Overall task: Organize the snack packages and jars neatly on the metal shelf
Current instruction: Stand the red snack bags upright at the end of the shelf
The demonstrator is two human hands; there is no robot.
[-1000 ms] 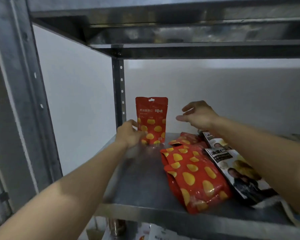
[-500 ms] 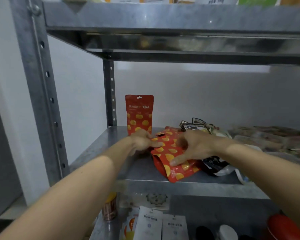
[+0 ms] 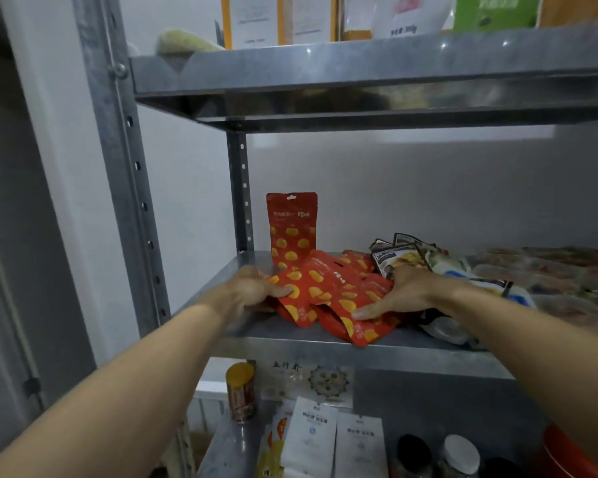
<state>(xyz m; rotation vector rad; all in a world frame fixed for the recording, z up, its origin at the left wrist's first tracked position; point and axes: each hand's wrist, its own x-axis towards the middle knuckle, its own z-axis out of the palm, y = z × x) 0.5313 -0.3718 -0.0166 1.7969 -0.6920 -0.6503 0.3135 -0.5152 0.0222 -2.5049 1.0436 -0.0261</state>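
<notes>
From the head camera I see the metal shelf [image 3: 221,288] straight ahead, with both arms reaching onto its middle level. One standing red pouch [image 3: 291,229] stands upright at the back left, close to the rear post. In front of it a heap of red pouches [image 3: 346,294] lies flat and overlapping, its front corner reaching the shelf's front edge.

My left hand [image 3: 247,293] grips the leftmost red pouch [image 3: 299,298] of that heap by its left edge, thumb on top and the other fingers curled underneath. My right hand [image 3: 408,293] lies spread on the heap's right side, thumb stretched flat across a pouch and fingers relaxed over the back of the pile, pinching nothing that I can make out.

Just behind the right hand sit dark packets [image 3: 392,258], tumbled together. On the level below stand a yellow-lidded jar [image 3: 240,391] and white pouches [image 3: 311,432].
</notes>
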